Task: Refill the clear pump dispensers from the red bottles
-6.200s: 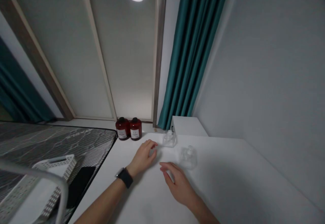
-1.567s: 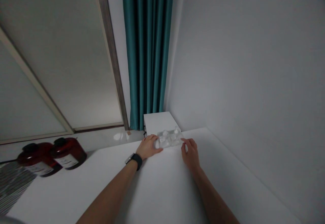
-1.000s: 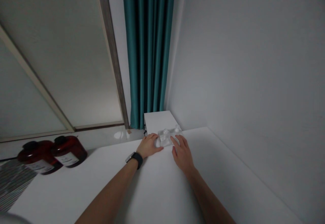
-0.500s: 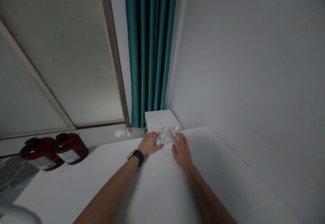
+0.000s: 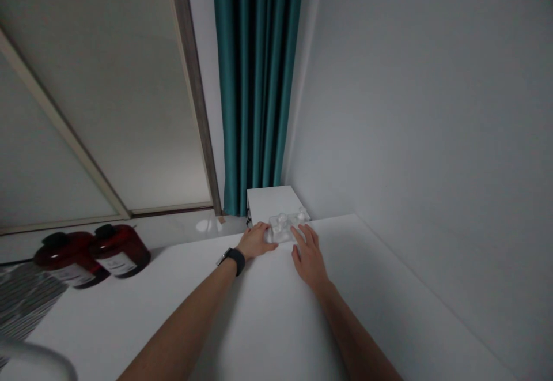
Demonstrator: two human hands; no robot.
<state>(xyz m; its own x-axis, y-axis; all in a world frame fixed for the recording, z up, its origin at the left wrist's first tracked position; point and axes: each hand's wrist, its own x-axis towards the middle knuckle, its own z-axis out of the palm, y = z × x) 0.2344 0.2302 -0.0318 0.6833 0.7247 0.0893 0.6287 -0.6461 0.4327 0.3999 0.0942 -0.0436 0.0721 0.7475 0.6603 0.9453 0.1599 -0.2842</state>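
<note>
A small whitish, see-through tray-like piece (image 5: 280, 230) with rounded lumps on top rests at the far edge of the white table (image 5: 268, 317). My left hand (image 5: 257, 240), with a dark watch (image 5: 235, 259) on its wrist, grips the left end, thumb at the front and fingers behind. Over the front right part of the piece, my right hand (image 5: 307, 251) has its fingers apart, the fingertips at or on its surface. Whether the right fingertips press on it I cannot tell. The lumps are too blurred to name.
Two dark red bottles (image 5: 118, 251) with black caps and white labels stand at the table's left edge. A white box-like unit (image 5: 274, 201) sits beyond the far edge, before a green curtain (image 5: 259, 81). A wall (image 5: 423, 110) bounds the right side. A grey curved bar (image 5: 38, 355) shows lower left.
Almost nothing differs. The view has shifted very slightly, and both hands keep their places at the whitish piece.
</note>
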